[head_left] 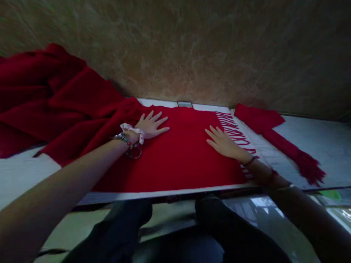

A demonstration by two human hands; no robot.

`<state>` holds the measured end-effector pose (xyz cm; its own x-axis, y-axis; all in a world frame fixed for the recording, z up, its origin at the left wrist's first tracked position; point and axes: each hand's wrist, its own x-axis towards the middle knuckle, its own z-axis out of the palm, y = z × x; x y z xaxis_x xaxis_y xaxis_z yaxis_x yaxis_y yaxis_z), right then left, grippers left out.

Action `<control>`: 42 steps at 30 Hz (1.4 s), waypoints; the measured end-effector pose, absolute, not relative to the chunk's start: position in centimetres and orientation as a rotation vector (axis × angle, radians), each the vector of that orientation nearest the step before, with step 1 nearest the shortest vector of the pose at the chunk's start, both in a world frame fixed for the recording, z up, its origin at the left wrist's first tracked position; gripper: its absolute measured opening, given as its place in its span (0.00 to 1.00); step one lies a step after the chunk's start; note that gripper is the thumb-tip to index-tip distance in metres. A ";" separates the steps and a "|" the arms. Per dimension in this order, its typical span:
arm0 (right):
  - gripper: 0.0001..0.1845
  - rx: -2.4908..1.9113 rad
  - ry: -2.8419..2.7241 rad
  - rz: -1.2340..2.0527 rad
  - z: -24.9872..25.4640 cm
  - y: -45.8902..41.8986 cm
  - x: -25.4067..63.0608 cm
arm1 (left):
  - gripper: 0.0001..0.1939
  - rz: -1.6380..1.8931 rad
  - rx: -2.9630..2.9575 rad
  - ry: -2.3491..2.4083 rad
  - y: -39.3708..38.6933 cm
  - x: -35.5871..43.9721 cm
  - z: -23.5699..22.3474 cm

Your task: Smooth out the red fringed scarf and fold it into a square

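So I've got both palms down on this red cloth [181,160], which lies flat on a white tabletop [326,131] right in front of me, and a few things could mess it up. My left hand [152,126] is spread wide near where the flat part runs into a bunched heap [68,95] on my left, and my right hand [221,141] is spread too, fingers a bit closer, just beside the fringe [233,129]. Neither one is pinching anything. Biggest worry imo is that heap: if it slides, it could drag the smooth part with it and put creases under my left palm. The cloth's near edge also runs close along the table's edge, so a careless pull toward me could tip it over the side. Then there's my jewellery: the loose hoop [134,151] at my left wrist could catch the fabric, and the dark band [251,160] on my right sits right by the fringe, so a strand could snag if I drag that arm sideways
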<state>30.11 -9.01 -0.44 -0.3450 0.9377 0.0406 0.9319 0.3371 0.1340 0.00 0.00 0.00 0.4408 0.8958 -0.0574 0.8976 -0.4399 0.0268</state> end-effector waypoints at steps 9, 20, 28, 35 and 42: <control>0.32 1.941 2.560 0.060 0.7 -8.6 27.5 | 0.31 -0.022 2.756 1.519 -1.8 0.5 0.8; 0.32 1.952 2.501 0.084 -1.0 -8.8 31.8 | 0.31 -0.033 2.789 1.473 -2.5 0.0 -0.4; 0.32 2.095 2.564 0.059 1.0 -10.0 26.3 | 0.30 -0.025 2.792 1.476 -2.6 0.2 -0.3; 0.32 1.805 2.681 -0.025 -0.3 -10.6 20.5 | 0.26 -0.008 2.931 1.451 -3.3 -0.2 1.4; 0.32 1.824 2.716 0.028 0.6 -9.6 20.6 | 0.25 0.381 2.649 2.289 -2.0 -12.0 6.6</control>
